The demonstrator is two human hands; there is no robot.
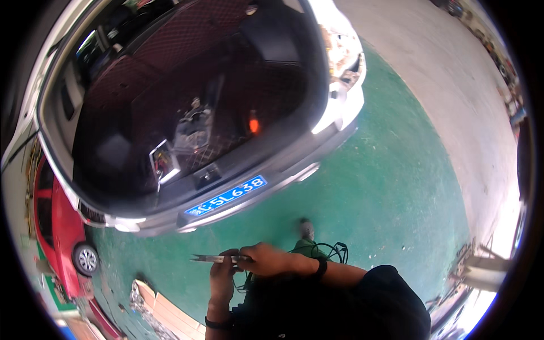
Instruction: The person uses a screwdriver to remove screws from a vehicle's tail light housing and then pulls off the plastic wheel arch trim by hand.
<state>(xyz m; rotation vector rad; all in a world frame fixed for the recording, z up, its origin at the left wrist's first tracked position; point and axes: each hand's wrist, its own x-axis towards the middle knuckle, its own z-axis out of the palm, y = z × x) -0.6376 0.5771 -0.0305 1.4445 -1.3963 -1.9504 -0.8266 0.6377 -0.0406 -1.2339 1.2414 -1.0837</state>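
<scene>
My left hand [222, 276] and my right hand [262, 259] meet low in the middle, in front of my body. Between them is a slim silver tool [208, 258] with a narrow, forked-looking tip pointing left; its exact kind is too blurred to make out. The left fingers close round its middle, and the right fist grips its right end. A black cable [334, 249] loops beside my right forearm. Ahead of the hands stands a white car's open trunk [238, 170], above the rear bumper with its blue plate.
Inside the trunk lie a clear plastic bag [194, 127] with parts, a small white-edged box [164, 163] and an orange item [254, 124]. A red car [56, 226] stands at left. Flattened cardboard [164, 311] lies on the green floor [391, 187], lower left.
</scene>
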